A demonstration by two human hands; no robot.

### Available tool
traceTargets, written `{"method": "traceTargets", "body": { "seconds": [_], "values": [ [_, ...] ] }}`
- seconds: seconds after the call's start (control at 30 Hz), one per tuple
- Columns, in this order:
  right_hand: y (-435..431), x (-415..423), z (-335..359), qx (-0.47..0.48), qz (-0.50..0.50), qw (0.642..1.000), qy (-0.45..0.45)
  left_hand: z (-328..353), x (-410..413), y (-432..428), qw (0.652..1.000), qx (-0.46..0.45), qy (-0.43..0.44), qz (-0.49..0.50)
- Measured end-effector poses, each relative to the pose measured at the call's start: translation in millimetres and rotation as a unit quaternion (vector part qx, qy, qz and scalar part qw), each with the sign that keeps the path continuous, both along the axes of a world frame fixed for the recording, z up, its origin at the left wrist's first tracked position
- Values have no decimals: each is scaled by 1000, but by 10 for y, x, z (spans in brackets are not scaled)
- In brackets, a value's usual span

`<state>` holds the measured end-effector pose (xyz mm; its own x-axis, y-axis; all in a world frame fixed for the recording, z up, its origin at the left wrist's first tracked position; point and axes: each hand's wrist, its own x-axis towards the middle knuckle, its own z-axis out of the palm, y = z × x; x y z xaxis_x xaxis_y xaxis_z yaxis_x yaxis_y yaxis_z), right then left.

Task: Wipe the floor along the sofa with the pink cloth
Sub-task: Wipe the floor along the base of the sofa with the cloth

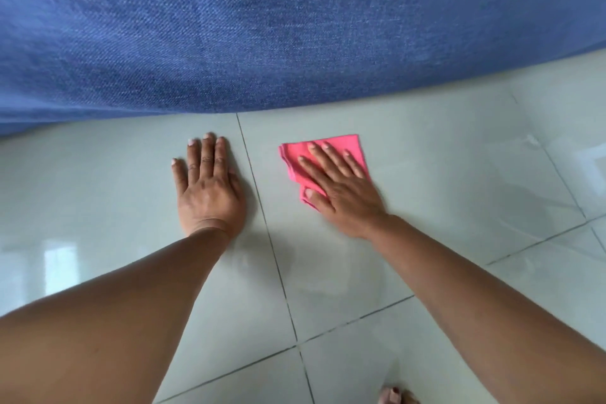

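A folded pink cloth point(344, 149) lies flat on the pale tiled floor point(442, 174), a short way in front of the blue fabric sofa point(262, 26). My right hand point(341, 188) presses down on the cloth with fingers spread, covering its near half. My left hand point(208, 187) rests palm-down on the bare tile to the left of a grout line, fingers together, holding nothing. The sofa's lower edge runs across the view just beyond both hands.
The glossy tiles reflect window light at the left and right. Dark grout lines cross the floor near my arms. A bare foot's toes point(395, 396) show at the bottom edge.
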<state>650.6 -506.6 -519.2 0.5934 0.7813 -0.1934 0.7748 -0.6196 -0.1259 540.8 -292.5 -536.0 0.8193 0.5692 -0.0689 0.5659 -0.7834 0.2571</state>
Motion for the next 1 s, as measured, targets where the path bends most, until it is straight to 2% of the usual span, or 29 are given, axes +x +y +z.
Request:
{"method": "traceTargets", "body": {
  "seconds": [0.07,0.13,0.2,0.3,0.43,0.53,0.6,0.67,0.73,0.83,0.9,1.0],
  "values": [
    [-213,360,-21,-7,-117,993,-14,-7,4,9,1000,3,-3,1],
    [-107,694,-31,-11,-262,965,-15,-5,11,-2,1000,0,1,2],
    [290,795,-35,-3,-325,946,-9,9,7,-6,1000,-3,7,0],
    [1028,477,-42,8,-244,970,-5,64,8,72,999,-31,-11,-9],
    [1476,-518,-34,5,5,1000,-1,249,-179,364,988,-108,-104,25],
    [1099,-959,-29,-10,223,975,18,263,-603,823,990,-63,-74,101],
    [756,-833,2,-24,289,957,14,217,-989,1128,990,-8,-9,144],
    [608,-528,18,-32,232,972,-11,175,-1359,1352,983,27,44,178],
    [755,-235,11,-34,69,997,-15,126,-1590,1439,975,21,74,208],
    [1450,-111,-29,-20,-117,993,1,25,-1671,1414,971,13,69,230],
    [1989,-302,-53,-5,-127,992,8,-22,-1670,1418,971,18,56,232],
    [2527,-979,-48,14,-8,1000,15,-34,-1693,1434,972,11,43,232]
  ]
}}
